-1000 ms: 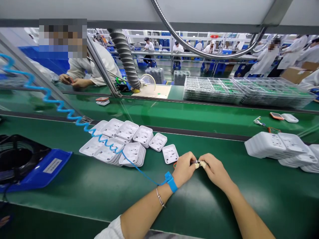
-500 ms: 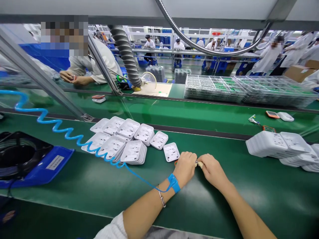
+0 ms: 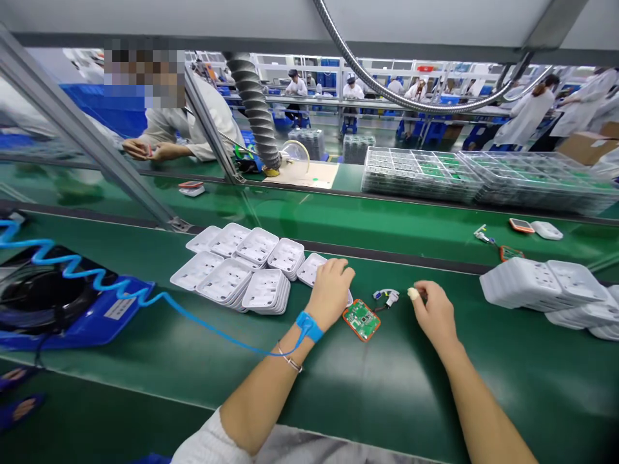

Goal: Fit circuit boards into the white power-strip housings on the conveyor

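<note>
My left hand (image 3: 331, 293), with a blue wrist strap (image 3: 309, 327), is over a white plastic shell (image 3: 349, 298) and hides most of it. Its fingers are apart and bent downward; no grip on the shell shows. Just right of it, a green circuit board (image 3: 362, 319) in an orange frame lies flat on the bench. Wires lead from the board to small white connectors (image 3: 387, 297). To the right of these, my right hand (image 3: 434, 314) is raised with thumb and forefinger apart. A pale cover (image 3: 412, 293) is on a fingertip, and nothing is visibly held.
Stacks of white shells (image 3: 226, 280) stand on the left, more stacks (image 3: 532, 283) on the right. A coiled blue cord (image 3: 193, 316) runs to my wrist. Left is a black fan (image 3: 43, 299) on a blue base. Clear trays (image 3: 420, 174) and a co-worker (image 3: 193, 122) are beyond the green bench (image 3: 377, 399).
My hands have come apart: the left moved left over the shell, the right moved right. The circuit board and connectors, hidden before, now lie in view between them.
</note>
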{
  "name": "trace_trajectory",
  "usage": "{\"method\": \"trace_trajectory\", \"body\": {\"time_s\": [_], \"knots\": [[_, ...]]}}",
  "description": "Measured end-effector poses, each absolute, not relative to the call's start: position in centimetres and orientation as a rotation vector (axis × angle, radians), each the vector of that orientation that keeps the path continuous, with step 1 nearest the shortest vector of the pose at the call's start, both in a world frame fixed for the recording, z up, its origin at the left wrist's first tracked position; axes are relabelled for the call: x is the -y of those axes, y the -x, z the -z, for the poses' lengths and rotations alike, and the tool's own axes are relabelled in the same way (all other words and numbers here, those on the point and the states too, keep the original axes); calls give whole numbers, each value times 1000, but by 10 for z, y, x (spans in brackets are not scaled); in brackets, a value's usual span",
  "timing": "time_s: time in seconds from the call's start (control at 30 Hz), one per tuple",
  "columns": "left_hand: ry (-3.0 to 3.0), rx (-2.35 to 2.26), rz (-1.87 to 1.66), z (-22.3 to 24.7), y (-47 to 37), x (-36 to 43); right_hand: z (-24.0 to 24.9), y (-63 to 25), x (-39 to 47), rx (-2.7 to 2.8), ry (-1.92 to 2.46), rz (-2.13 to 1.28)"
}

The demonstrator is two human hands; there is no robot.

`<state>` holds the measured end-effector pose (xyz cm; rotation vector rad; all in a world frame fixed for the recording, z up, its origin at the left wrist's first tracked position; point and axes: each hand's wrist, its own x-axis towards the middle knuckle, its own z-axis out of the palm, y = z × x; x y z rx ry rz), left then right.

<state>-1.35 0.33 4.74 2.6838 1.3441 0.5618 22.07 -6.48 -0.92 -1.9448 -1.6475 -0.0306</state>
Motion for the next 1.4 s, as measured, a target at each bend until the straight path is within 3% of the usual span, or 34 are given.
{"method": "trace_trajectory", "body": {"time_s": [0.13,0.4,0.5,0.67,0.77,0.97,1.17,1.4], "knots": [[-2590,-1705,-298,-48,32,-7,6,-201,65,1802,2318,-94],[-2217,-1945,-30,-20,51,6,16,-177,48,1845,2363,134],[-2209,-1941,-105,-13,42,3,15,-187,51,1838,2240,24],[-2288,-1866,-287,-6,22,15,1,-177,68,1837,1682,-345],[-2283,-1711,-365,-5,13,27,-4,-157,76,1908,1502,-363],[-1989,-1218,-753,2,5,36,5,-148,76,1993,1583,-127],[-1649,-936,-688,9,8,33,6,-153,73,2027,1611,-1],[-1417,-995,-706,13,3,23,-8,-146,72,2122,1498,-259]]}}
